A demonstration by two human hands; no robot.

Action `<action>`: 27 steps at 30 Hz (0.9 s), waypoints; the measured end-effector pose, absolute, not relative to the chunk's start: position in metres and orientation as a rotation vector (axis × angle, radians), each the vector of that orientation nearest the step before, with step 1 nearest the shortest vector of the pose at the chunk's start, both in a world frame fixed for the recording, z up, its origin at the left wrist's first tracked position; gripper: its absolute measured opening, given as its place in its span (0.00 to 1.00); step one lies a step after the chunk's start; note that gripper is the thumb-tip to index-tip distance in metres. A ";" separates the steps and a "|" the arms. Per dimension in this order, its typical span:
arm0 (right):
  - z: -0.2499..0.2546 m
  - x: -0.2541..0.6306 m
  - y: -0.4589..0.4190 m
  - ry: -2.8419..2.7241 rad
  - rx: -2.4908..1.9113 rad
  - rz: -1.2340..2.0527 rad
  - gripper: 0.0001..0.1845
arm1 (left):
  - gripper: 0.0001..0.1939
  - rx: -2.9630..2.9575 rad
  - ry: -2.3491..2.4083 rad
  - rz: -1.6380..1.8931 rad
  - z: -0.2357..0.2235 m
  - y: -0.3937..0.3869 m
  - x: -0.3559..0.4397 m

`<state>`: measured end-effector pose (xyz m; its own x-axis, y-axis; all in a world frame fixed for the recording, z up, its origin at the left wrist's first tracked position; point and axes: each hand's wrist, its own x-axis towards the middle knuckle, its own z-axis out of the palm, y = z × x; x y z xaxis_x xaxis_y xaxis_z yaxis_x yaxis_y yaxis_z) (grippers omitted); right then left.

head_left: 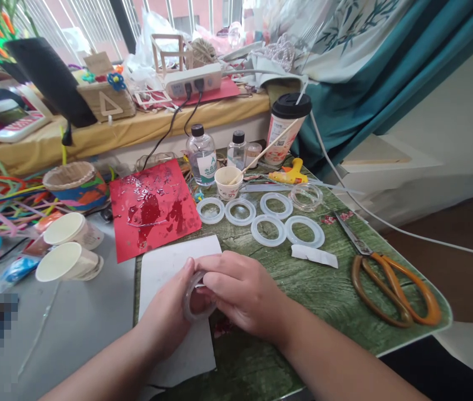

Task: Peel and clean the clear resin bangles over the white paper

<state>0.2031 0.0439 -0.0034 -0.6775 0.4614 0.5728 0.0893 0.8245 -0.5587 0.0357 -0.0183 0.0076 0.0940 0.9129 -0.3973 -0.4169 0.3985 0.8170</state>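
Note:
My left hand (165,312) and my right hand (240,292) both grip a transparent resin bangle (191,298), with the fingers of each curled around its rim. The bangle stands on edge and is partly hidden by my fingers. Both hands are above a white paper sheet (173,267) on the green wood-print tabletop (261,356). Beyond them lie several white silicone ring moulds (268,230), and a similar transparent ring (306,196) sits behind them. A white paper scrap (315,256) lies close to my right hand.
A red sheet smeared with resin (153,209) lies left of the moulds. Orange-handled scissors (390,289) rest at the right. Behind are a paper cup with a stick (228,181), bottles (201,155), a yellow glue gun (289,172) and colourful pipe cleaners (3,206).

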 end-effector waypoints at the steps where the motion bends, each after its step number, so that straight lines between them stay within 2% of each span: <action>1: -0.004 0.203 0.043 -2.280 -0.423 0.630 0.07 | 0.28 0.525 1.012 1.015 0.009 -0.019 0.036; 3: -0.003 0.204 0.042 -2.299 -0.446 0.615 0.08 | 0.28 0.456 0.975 0.946 0.011 -0.019 0.037; 9: -0.001 0.203 0.045 -2.266 -0.508 0.612 0.13 | 0.20 0.401 0.933 1.090 0.009 -0.015 0.039; 14: -0.001 0.199 0.042 -2.343 -0.449 0.483 0.18 | 0.27 0.478 1.010 1.034 0.007 -0.018 0.042; 22: -0.001 0.198 0.039 -2.186 -0.509 0.685 0.15 | 0.27 0.767 1.162 1.076 0.002 -0.020 0.037; 27: -0.002 0.203 0.044 -2.189 -0.588 0.705 0.17 | 0.28 0.660 1.137 1.061 0.002 -0.019 0.037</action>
